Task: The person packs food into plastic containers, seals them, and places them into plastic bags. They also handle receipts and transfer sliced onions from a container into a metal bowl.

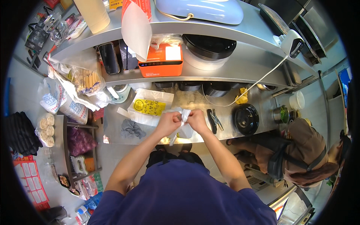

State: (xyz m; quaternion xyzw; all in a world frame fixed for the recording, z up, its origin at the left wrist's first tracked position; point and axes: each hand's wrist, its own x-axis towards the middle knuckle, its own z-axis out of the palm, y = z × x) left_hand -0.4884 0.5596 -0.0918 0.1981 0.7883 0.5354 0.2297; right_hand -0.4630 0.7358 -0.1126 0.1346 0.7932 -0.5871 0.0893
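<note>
A white plastic bag [184,130] stands on the steel counter [225,108] before me, its top gathered into a knot or twist. My left hand [168,121] pinches one side of the gathered top. On the other side, my right hand [198,120] grips it too, close to the left. What the bag holds is hidden. Just left of it lies a flat plastic bag with a yellow printed panel [149,107]. A crumpled grey cloth [132,128] rests nearer the left edge. To the right of my right hand are a black-handled tool [212,121] and metal pliers [216,119].
A black bowl [246,119] sits on the counter's right, near a yellow crumpled wrapper [241,96]. A white cable [261,77] hangs down across the shelves. An orange printer [161,63] and a phone [109,58] stand on the shelf. Another person [301,152] is at right.
</note>
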